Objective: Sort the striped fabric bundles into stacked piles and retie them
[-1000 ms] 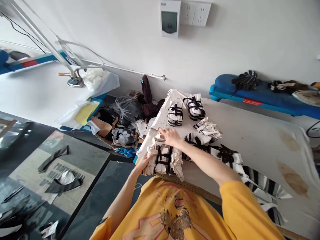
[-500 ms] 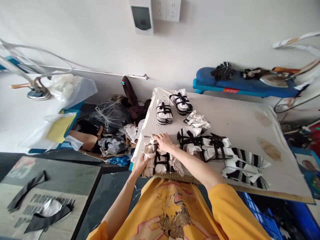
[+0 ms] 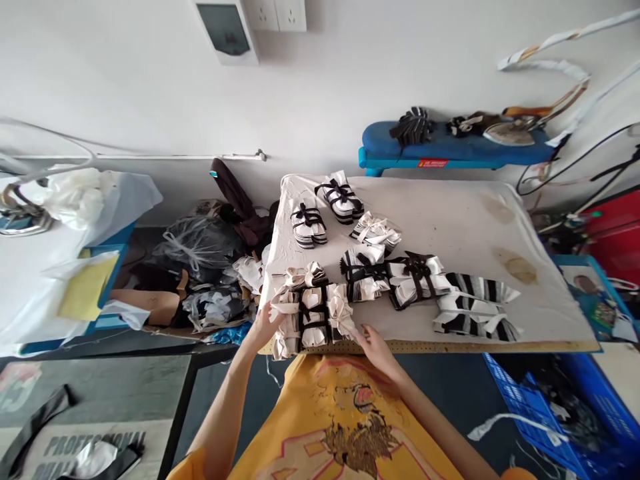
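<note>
At the front left of the padded table [image 3: 450,213], my left hand [image 3: 264,327] lies against the outer side of a cream-and-black fabric bundle [image 3: 287,327]. Its fingers look stretched out, the tips partly hidden by the cloth. My right hand [image 3: 374,345] is open at the front edge, fingertips by a cream bundle tied with a pale strip [image 3: 341,312]. Between these two sits a bundle bound with black ties [image 3: 315,317]. Just behind them lies another pale bundle [image 3: 300,275].
More striped bundles stand behind: one tied in black [image 3: 309,225], another [image 3: 341,198], and a pale-tied one [image 3: 376,231]. Loose-ended striped bundles [image 3: 477,307] lie right. An iron [image 3: 510,132] rests on a blue ironing board [image 3: 450,143]. Scrap-filled boxes [image 3: 150,307] are left; a blue crate [image 3: 545,427] is below right.
My right hand has moved from the pale bundle at the back left to the front edge, right of the grouped bundles. My left hand stays at their left side. The view has shifted right.
</note>
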{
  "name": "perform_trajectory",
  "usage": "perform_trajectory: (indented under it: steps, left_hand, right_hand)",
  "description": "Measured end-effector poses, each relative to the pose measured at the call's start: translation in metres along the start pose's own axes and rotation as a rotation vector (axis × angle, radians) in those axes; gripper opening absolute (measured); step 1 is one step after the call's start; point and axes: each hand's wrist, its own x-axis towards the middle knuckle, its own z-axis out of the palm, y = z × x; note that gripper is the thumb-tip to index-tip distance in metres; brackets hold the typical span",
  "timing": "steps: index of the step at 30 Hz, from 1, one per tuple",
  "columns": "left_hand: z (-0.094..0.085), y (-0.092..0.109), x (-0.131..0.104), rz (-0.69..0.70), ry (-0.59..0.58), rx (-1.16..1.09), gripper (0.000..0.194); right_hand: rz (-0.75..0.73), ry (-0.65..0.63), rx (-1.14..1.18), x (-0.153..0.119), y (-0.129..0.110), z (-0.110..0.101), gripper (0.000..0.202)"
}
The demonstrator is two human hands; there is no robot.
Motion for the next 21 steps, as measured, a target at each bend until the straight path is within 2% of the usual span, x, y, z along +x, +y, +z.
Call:
perform_trajectory:
  steps: [4,7,10,13,15,17,19,21]
  left_hand:
    - [-0.007,0.024,0.013,0.047,0.095,0.077,0.065]
    - [-0.002,0.042,0.014,0.054,0.114,0.111,0.060]
    - [0.009,0.057,0.003,0.078,0.116,0.126,0.059]
    - [0.020,0.076,-0.020,0.192,0.268,0.099,0.055]
    - [0.026,0.094,-0.036,0.354,0.391,0.013,0.048]
    - [0.030,0.115,-0.049,0.514,0.390,-0.089,0.038]
    - [0.037,0.136,-0.059,0.592,0.244,-0.126,0.030]
    - [0.051,0.154,-0.066,0.591,0.015,-0.116,0.028]
  right_hand:
    - [0.046,-0.061,0.088,0.020,-0.004,0.034,0.046]
    - [0.066,-0.080,0.121,0.035,-0.015,0.050,0.042]
    - [0.071,-0.054,0.148,0.036,-0.020,0.056,0.042]
    - [0.051,-0.006,0.175,0.025,-0.019,0.049,0.044]
    - [0.030,0.045,0.189,0.011,-0.015,0.034,0.046]
    - [0.009,0.127,0.194,-0.006,-0.003,0.004,0.044]
    - [0.005,0.253,0.179,-0.028,0.016,-0.042,0.042]
    - [0.044,0.448,0.138,-0.049,0.042,-0.101,0.044]
